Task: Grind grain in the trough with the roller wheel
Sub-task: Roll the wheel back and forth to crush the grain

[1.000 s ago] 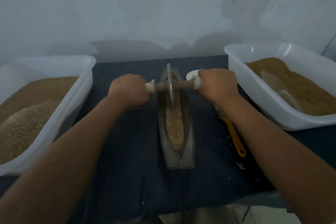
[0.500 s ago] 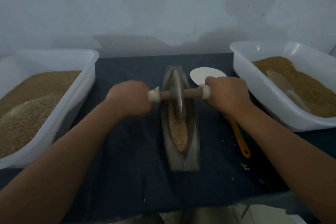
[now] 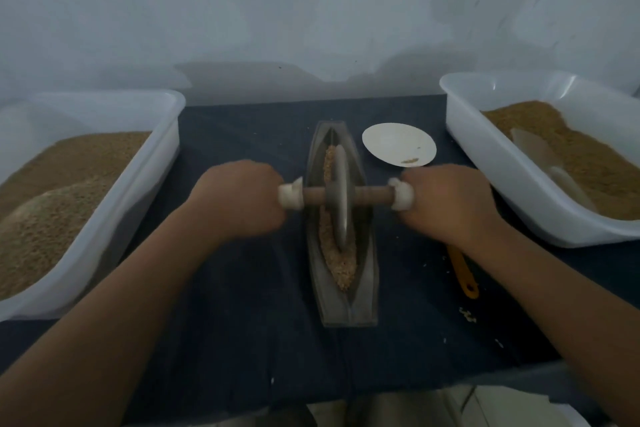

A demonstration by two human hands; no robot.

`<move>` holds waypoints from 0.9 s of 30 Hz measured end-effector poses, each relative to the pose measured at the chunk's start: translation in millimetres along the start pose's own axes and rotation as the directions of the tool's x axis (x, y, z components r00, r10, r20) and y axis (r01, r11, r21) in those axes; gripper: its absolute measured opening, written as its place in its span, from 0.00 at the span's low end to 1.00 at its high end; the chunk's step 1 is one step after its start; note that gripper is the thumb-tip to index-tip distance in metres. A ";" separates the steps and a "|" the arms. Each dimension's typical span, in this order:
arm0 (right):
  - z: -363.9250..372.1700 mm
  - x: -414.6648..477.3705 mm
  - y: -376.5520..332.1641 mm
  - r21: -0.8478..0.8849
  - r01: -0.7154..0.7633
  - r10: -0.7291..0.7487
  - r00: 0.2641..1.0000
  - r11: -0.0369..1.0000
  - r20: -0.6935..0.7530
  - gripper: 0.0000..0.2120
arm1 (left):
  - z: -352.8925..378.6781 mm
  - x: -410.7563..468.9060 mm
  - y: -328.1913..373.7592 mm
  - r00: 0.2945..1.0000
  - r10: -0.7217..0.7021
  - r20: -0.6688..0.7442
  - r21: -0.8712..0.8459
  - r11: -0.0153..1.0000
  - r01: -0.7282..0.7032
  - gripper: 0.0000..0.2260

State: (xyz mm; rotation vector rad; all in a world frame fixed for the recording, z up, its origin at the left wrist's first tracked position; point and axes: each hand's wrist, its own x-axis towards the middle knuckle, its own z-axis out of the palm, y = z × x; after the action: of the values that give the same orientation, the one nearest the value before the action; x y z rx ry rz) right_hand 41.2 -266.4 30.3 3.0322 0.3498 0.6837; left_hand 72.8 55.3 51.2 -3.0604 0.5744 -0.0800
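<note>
Roller wheel [image 3: 341,198] is standing on edge in the trough [image 3: 367,253], roughly mid-length, with its wooden axle [image 3: 372,195] running straight across. The left hand [image 3: 239,198] is curled round the pale grip at the left end of the axle and the right hand [image 3: 446,199] round the one at the right end. So both hands are clamped on it, one either side of the trough, knuckles up.

The grain [image 3: 341,270] lies in a narrow strip along the trough bottom. It shows on both the far and near side of the wheel, and tapers off short of the near end. The trough is a long grey boat-shaped thing lying lengthwise away from the camera, mid tabletop [image 3: 242,305], which has a dark blue cover.

Just past the right hand there's a round white plate [image 3: 398,144] with a few crumbs on it. An orange handle [image 3: 462,276] pokes out from under the right forearm, but the rest of that tool is hidden. A few stray grains sit near it.

Further out, a white plastic tub [image 3: 175,135] on the left is heaped with tan grain. A second tub [image 3: 485,156] on the right has browner grain and a pale scoop [image 3: 533,149] half buried in it.
</note>
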 end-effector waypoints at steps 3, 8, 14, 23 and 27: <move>15.3 41.5 -2.5 -0.087 -0.100 0.092 0.992 0.991 -0.088 0.15 | -5.2 42.1 2.5 0.989 -0.099 -0.106 0.019 0.995 0.101 0.12; 14.0 60.8 -3.3 -0.097 -0.076 0.070 0.995 0.992 -0.064 0.18 | -9.2 49.4 6.4 0.982 -0.130 -0.135 0.013 0.991 0.133 0.09; -3.2 -10.8 0.6 0.026 0.063 -0.062 0.998 0.998 -0.032 0.13 | 7.5 -23.7 -2.9 0.998 0.038 -0.043 -0.005 0.999 -0.038 0.10; 13.1 70.5 -5.7 0.013 -0.058 0.060 0.986 0.998 -0.156 0.25 | -17.5 71.9 -2.2 0.989 -0.138 -0.061 0.001 0.990 0.138 0.15; 11.5 52.1 -2.4 -0.069 -0.102 0.101 0.995 0.992 -0.007 0.16 | -15.3 44.6 3.8 0.997 -0.074 -0.014 -0.005 0.997 0.074 0.11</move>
State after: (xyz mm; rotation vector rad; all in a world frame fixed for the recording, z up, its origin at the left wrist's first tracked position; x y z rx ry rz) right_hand 91.3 -252.2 41.7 2.9998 0.1689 0.6912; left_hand 112.0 35.3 68.4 -3.0875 0.4621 -0.1015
